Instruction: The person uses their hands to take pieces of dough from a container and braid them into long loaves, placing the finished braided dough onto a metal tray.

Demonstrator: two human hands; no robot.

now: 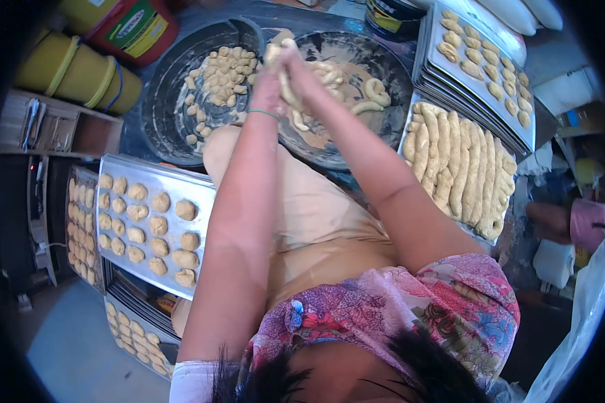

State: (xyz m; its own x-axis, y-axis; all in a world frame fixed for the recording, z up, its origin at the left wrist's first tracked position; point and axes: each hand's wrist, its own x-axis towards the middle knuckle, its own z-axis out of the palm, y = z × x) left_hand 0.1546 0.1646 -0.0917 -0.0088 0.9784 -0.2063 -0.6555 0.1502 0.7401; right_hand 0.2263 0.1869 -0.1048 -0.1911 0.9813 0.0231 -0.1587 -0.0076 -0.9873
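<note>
My left hand (268, 88) and my right hand (302, 79) come together over the gap between two dark round basins. Both are closed on a pale rope of dough (287, 88), which pokes out above the fingers and hangs down between the palms. Some fingers are hidden or blurred. Beneath and beside my right hand, the floury right basin (395, 60) holds more dough ropes (373, 94), some of them coiled. To the left of my hands, the left basin (156, 111) contains a heap of small cut dough pieces (225, 74).
A metal tray (148, 171) of round dough balls sits at my left, other filled trays (129, 329) below it. On the right lie a tray of long dough ropes (457, 161) and stacked trays topped with dough pieces (487, 64). Buckets (141, 30) stand at the far left.
</note>
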